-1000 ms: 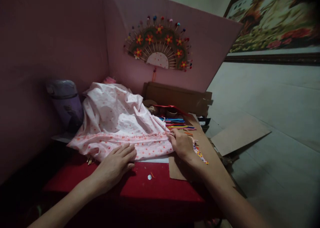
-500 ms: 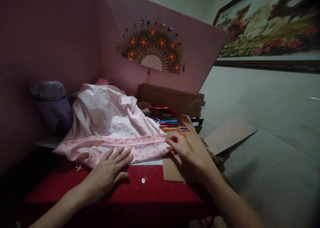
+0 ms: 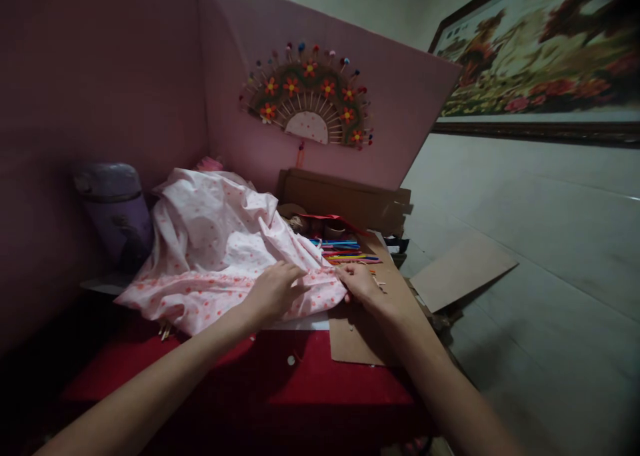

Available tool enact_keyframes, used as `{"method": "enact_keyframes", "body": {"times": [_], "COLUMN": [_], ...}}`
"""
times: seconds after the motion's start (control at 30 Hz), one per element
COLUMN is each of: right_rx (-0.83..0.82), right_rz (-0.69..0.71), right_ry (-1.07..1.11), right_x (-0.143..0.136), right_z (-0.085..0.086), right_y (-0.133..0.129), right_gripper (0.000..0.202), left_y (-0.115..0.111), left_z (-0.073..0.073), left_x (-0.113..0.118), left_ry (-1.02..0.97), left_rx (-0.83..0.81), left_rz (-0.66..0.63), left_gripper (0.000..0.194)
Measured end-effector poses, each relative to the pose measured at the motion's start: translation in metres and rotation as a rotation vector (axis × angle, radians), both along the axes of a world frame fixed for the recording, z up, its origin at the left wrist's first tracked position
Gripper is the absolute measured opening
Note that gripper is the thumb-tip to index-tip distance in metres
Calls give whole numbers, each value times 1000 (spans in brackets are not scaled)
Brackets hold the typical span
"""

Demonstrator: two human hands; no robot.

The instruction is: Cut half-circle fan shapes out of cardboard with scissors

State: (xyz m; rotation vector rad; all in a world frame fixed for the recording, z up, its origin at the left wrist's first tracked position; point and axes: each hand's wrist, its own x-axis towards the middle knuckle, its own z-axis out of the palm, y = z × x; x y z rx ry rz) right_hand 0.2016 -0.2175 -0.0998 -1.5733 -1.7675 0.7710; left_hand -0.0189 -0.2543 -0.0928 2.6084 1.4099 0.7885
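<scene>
A white cloth with pink dots (image 3: pixel 210 229) lies in a rumpled heap on the red-covered table (image 3: pixel 225 369). My right hand (image 3: pixel 361 284) pinches the right end of its pink-dotted border between thumb and fingers. My left hand (image 3: pixel 276 291) is over the same border, left of the right hand; its fingers are slightly bent and the thumb is apart from them. I cannot tell how firmly it touches the fabric. Beneath the right hand lies a piece of brown cardboard (image 3: pixel 353 343).
Coloured sticks (image 3: pixel 350 249) lie behind the right hand. A purple flask (image 3: pixel 117 209) stands at the left. At the back a pink board (image 3: pixel 395 103) carries a decorated fan (image 3: pixel 307 103). A small white disc (image 3: pixel 291 361) is near the table's front.
My left hand has risen from lying flat near the cloth's front edge and moved right and farther back, closer to my right hand. The right hand stays at the cloth's right end.
</scene>
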Motion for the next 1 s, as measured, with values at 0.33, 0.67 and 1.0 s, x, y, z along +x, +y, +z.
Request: {"method": "enact_keyframes", "body": {"times": [0.33,0.67,1.0], "right_rx": [63,93,260], "right_rz": [-82,-102,-347], "right_ry": [1,-34,-162], "right_x": [10,1,-4], "right_z": [1,5,12], "right_y": [-6,11,49], "right_gripper": [16,29,18], "left_y": [31,20,20], "left_z": [-31,-47,-48], "left_x": [26,25,24], "left_ry": [-63,-17,-13], "left_rx": [186,411,386], "left_rz": [-16,-245,-239], "left_gripper": [15,24,24]}}
